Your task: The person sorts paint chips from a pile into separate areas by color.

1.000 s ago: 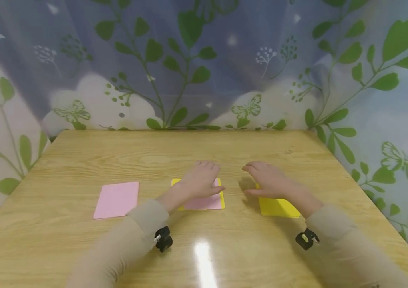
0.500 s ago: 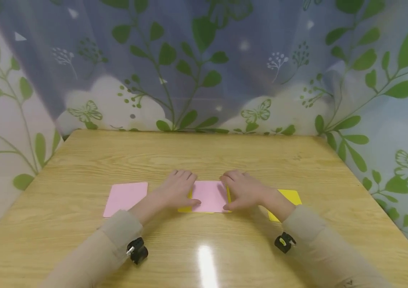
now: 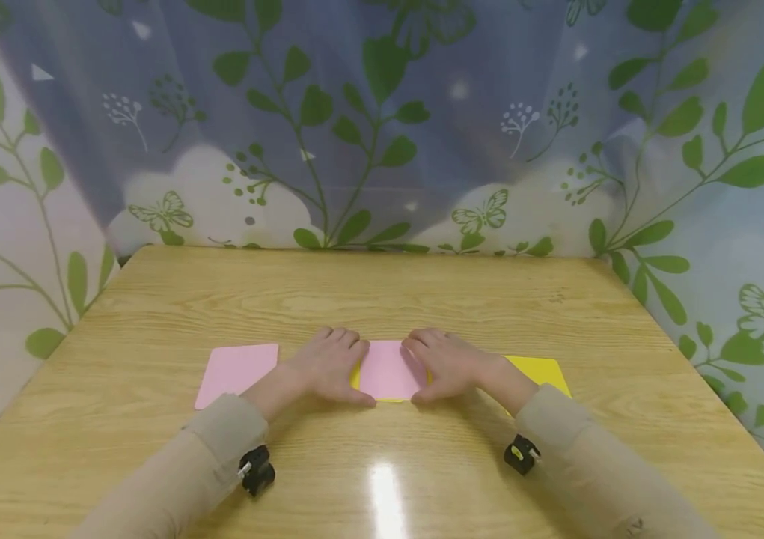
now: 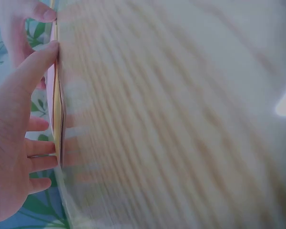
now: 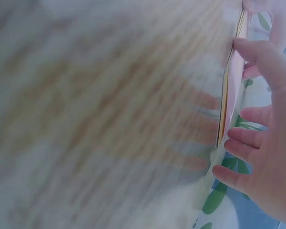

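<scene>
A small stack of pink and yellow cards [image 3: 391,370] lies at the middle of the table, a pink one on top and yellow edges showing beneath. My left hand [image 3: 329,365] holds its left side, thumb at the near edge and fingers toward the far edge. Mirroring it, my right hand [image 3: 447,367] holds the right side. Seen edge-on in the left wrist view, the stack [image 4: 58,114] has thin layers slightly parted, with the left hand [image 4: 19,114] around it. The right wrist view shows the right thumb on the near edge of the stack [image 5: 232,81].
A pink card [image 3: 236,374] lies on the wooden table [image 3: 382,292] to the left. To the right a yellow card [image 3: 538,372] is partly hidden by the right forearm. A leaf-patterned curtain [image 3: 382,150] hangs behind the table. Black wrist cameras sit on both sleeves.
My right hand has moved left from the yellow card to the middle stack. The left hand has shifted to the stack's left side, and both have since drawn slightly closer together.
</scene>
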The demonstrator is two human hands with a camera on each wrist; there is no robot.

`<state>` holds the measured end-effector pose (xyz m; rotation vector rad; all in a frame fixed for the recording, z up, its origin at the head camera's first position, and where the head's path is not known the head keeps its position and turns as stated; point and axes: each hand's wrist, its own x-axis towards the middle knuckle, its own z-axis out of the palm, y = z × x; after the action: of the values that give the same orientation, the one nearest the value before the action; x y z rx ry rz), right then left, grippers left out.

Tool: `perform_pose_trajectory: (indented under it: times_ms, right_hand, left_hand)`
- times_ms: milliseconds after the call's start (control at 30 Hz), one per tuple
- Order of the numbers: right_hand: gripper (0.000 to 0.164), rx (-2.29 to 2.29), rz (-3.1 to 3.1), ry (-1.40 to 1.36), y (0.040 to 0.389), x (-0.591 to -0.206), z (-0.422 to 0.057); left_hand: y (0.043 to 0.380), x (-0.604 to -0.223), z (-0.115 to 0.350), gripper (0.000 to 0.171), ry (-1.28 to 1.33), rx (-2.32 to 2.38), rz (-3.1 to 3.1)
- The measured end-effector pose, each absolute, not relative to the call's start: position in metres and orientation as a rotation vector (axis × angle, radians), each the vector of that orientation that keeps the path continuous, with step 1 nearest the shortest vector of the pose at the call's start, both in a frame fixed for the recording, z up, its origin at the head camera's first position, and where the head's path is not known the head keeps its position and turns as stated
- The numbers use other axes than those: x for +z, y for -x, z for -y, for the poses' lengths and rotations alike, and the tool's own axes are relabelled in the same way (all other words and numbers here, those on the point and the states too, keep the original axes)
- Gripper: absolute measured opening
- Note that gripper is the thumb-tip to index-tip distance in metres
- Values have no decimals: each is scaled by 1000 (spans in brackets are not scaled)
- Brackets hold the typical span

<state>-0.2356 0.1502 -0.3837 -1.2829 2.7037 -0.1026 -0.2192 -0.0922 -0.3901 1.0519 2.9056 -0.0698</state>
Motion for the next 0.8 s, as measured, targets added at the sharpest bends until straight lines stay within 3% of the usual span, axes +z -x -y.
perform_pose_trajectory:
  times_ms: [800]
  right_hand:
    - [81, -29, -2662, 1304, 242, -381, -136]
  left_hand:
    - [231, -398, 92, 74, -1311, -10, -2859]
